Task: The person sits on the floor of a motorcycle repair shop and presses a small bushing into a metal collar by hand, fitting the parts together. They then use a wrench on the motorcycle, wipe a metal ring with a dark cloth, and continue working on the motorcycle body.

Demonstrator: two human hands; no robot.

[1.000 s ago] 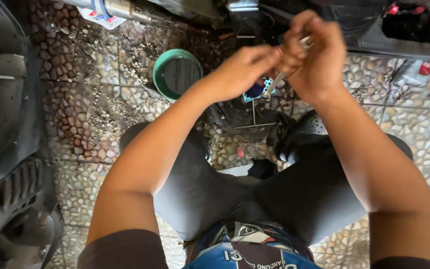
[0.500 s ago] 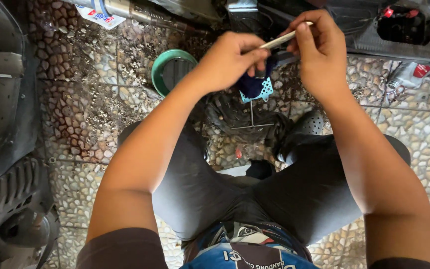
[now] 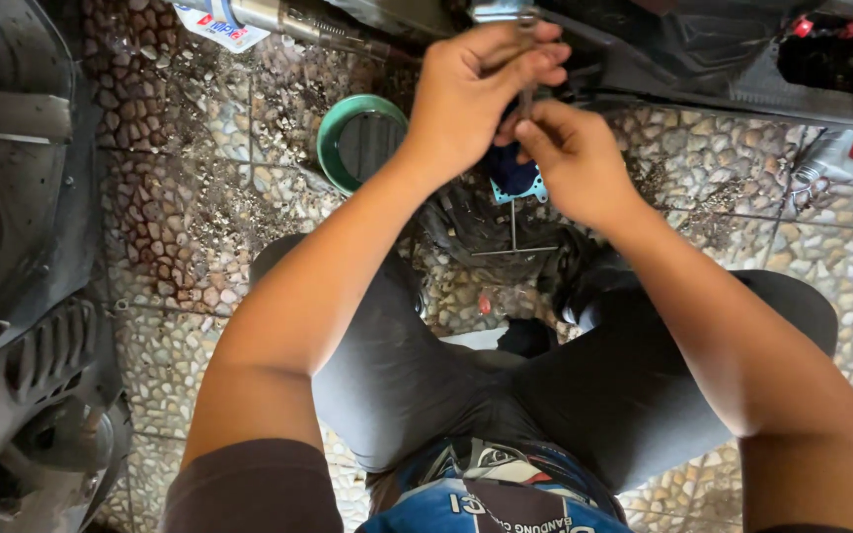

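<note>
Overhead, left hand (image 3: 481,94) closed in a fist around a slim, blurred metal rod (image 3: 526,59), held above the knees near the top of the view. Right hand (image 3: 570,163) just below, fingertips pinched on the rod's lower end. Beneath both hands, a small dark blue part with a light teal edge (image 3: 515,178), partly hidden. Round green plastic lid (image 3: 333,138) lying on the pebble-patterned floor (image 3: 190,217), left of the hands. Grey trousers (image 3: 417,375) below.
</note>
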